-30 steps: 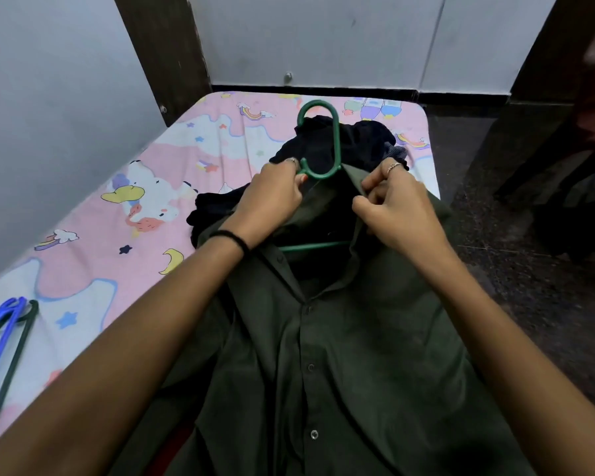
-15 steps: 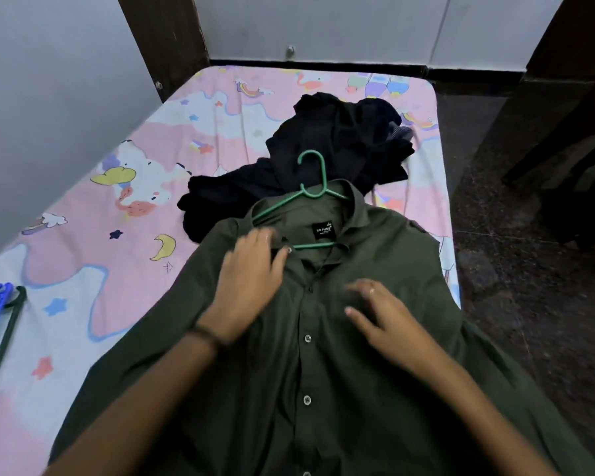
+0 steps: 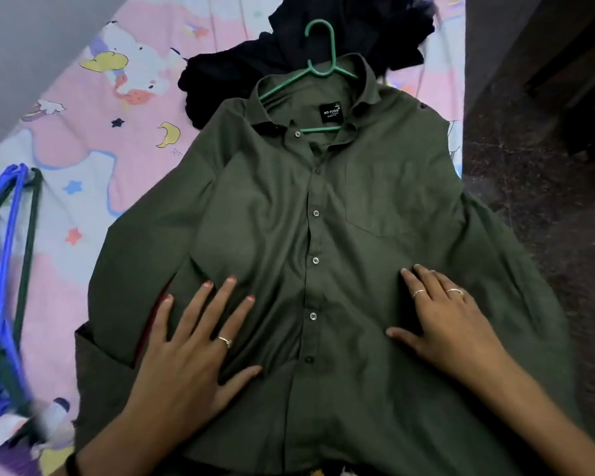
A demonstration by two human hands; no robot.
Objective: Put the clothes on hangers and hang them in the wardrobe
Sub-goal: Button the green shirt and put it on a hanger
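Both hands have moved down from the collar; left hand [image 3: 189, 352] and right hand [image 3: 450, 324] lie flat, fingers spread, gripping nothing, on the green shirt [image 3: 310, 235], which lies on the bed [image 3: 83, 139] with the hanger [image 3: 318, 68] inside

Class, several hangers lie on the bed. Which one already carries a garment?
The light green hanger, inside the olive shirt collar. The blue hangers and dark green hanger at left lie bare.
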